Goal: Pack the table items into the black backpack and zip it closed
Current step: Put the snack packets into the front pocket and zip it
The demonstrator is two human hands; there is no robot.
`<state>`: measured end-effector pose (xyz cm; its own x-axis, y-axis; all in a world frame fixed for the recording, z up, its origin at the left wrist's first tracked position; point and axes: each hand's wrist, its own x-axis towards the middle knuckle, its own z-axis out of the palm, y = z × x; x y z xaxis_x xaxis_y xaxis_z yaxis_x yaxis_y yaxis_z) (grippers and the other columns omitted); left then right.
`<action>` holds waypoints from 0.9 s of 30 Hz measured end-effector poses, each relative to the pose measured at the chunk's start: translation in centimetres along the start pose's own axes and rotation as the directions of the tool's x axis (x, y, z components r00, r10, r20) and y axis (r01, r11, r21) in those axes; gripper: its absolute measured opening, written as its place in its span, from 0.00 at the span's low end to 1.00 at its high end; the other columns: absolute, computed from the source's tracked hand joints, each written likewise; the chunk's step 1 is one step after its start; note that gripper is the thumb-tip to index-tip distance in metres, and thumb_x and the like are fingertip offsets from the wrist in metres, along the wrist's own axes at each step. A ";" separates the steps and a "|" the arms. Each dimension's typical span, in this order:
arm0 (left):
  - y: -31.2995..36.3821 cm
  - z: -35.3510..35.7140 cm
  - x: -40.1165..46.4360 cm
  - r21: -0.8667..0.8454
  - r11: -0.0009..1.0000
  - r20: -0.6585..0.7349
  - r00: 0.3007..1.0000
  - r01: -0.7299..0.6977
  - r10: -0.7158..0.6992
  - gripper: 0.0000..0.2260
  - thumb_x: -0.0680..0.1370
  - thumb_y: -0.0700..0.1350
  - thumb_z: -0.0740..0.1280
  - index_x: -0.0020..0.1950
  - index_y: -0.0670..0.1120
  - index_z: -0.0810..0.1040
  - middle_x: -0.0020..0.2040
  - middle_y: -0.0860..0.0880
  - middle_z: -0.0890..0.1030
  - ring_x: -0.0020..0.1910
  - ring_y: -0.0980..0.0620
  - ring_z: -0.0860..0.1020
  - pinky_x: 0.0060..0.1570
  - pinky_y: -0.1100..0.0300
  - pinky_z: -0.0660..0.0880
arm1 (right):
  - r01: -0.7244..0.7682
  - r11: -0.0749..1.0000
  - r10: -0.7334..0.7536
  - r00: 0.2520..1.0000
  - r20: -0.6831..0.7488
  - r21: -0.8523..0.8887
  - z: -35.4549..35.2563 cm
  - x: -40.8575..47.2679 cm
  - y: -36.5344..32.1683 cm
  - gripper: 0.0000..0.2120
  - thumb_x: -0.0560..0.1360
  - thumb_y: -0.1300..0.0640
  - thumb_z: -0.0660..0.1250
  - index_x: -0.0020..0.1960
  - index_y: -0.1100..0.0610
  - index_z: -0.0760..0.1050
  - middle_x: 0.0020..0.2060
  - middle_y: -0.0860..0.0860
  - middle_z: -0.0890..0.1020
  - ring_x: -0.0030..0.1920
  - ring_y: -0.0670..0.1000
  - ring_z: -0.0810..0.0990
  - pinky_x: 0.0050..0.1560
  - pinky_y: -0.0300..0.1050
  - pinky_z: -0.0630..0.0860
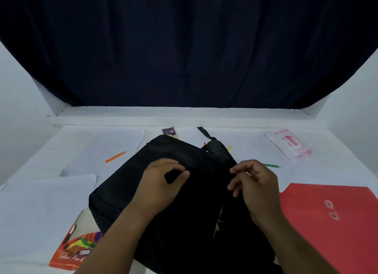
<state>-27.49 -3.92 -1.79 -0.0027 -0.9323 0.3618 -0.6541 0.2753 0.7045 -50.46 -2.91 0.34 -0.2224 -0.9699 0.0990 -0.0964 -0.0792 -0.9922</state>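
Step in hand looks like opening the bag: nothing appears packed yet, all items lie loose on the table [235,122].

Black backpack [126,183] lies flat at centre, top end toward the person. Both hands are over it. Left hand [161,183] has fingers curled, thumb and forefinger pinching a fold of the bag's fabric. Right hand [255,183] has fingers curled close together as if pinching something small, probably a zipper pull; too dark to confirm, so I cannot tell what it grips, if anything.

Whether the backpack is open: cannot tell. A pale sliver shows along its right side near the right wrist, maybe a gap. Contents not visible.

Relative to the backpack:
- red envelope [331,222] just right, near edge
- green pencil [271,165] right, beyond the right hand
- pink wipes pack [289,145] far right
- yellow pencil [230,148] and a red tip poke out behind its far end
- purple sachet [169,131] at far edge
- orange pencil [115,156] far left
- white papers [45,208] left
- coloured pencil box [75,249] near left, partly under it

Next move, my guess: left hand anchors fabric, right runs the zipper round to open the main compartment. Flat items first.
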 end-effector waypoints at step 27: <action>-8.3 1.4 5.0 0.649 0.656 -0.018 0.870 0.385 -0.492 0.32 0.76 0.67 0.43 0.79 0.57 0.54 0.75 0.50 0.60 0.71 0.46 0.62 0.74 0.46 0.54 | 0.560 0.652 -0.064 0.713 0.698 -0.511 20.9 25.4 13.7 0.16 0.74 0.53 0.73 0.62 0.52 0.81 0.58 0.54 0.78 0.62 0.57 0.73 0.57 0.48 0.72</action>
<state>-23.10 -11.24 -6.64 0.3332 -0.9426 -0.0208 -0.9214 -0.3302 0.2052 -37.19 -33.41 -12.34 0.5251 -0.8471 0.0813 -0.6834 -0.4767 -0.5530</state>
